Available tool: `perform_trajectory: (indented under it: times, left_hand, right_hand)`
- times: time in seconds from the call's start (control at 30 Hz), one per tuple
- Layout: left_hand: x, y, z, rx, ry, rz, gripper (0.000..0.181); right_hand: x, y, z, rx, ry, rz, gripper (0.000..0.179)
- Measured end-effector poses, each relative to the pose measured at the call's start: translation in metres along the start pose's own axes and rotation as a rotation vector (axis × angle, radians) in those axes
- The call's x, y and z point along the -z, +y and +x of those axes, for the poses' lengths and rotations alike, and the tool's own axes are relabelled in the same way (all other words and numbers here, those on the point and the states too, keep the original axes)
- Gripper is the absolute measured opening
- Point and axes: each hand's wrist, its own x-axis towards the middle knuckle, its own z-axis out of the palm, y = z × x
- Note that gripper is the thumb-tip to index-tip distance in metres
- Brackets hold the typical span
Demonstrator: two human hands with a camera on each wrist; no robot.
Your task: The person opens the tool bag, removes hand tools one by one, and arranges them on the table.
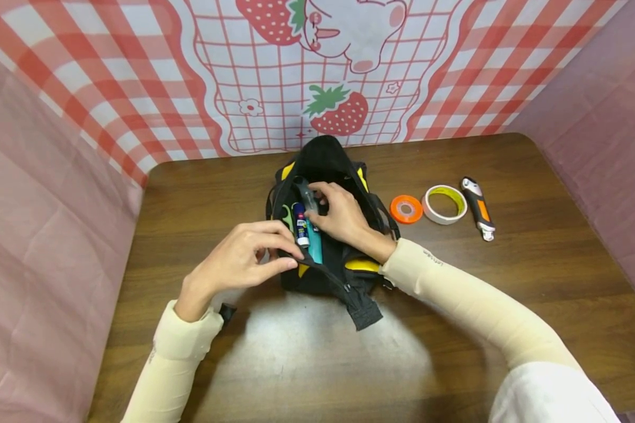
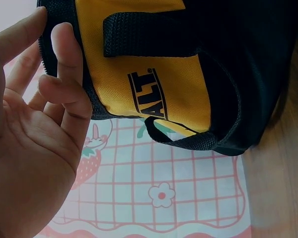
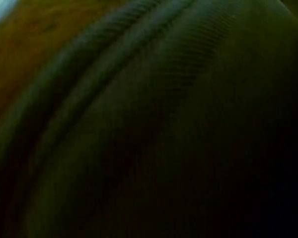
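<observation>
A black and yellow tool bag (image 1: 307, 282) stands unzipped on the table, its flap (image 1: 325, 153) raised at the back. My left hand (image 1: 243, 255) pinches the bag's near-left rim; in the left wrist view its fingertips are at the zip edge. Inside the mouth, my right hand (image 1: 341, 214) has thumb and fingers around a dark grey, partly see-through object (image 1: 308, 198), whose kind I cannot tell. Beside it in the bag are a blue and white glue stick (image 1: 300, 226), a green looped handle (image 1: 287, 217) and a teal flat item (image 1: 314, 244). Dark fabric fills the right wrist view.
Right of the bag lie an orange tape roll (image 1: 397, 216), a white tape roll (image 1: 428, 212) and a utility knife (image 1: 478, 207) with an orange inset. A strap end (image 1: 365, 314) hangs toward the table's front. Patterned cloth (image 1: 254, 76) rises behind the wooden table (image 1: 190, 194).
</observation>
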Motion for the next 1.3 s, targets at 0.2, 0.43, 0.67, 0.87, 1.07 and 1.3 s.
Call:
perform_trajectory:
  times: [0.2,0.43,0.67,0.87,1.07,1.3]
  left_hand:
    - [0.0,0.001,0.002,0.003,-0.002,-0.003,0.012]
    - [0.0,0.0,0.0,0.002,0.002,0.005,0.012]
    - [0.0,0.001,0.0,0.006,0.001,0.008,0.012]
    - [0.0,0.002,0.0,0.013,-0.002,0.008,0.011]
    - [0.0,0.0,-0.001,0.02,-0.005,0.009,0.011]
    - [0.001,0.002,0.0,0.015,-0.001,0.014,0.011]
  right_hand:
    - [-0.005,0.005,0.002,-0.046,-0.007,-0.02,0.06]
    - [-0.01,0.009,0.004,-0.076,-0.072,-0.033,0.069]
    - [-0.01,0.011,0.003,-0.078,-0.093,-0.019,0.067]
    - [-0.008,0.012,0.002,-0.097,-0.095,-0.009,0.066]
    - [-0.008,0.013,0.003,-0.134,-0.106,-0.01,0.066]
    - [-0.009,0.014,0.005,-0.199,-0.117,0.037,0.068]
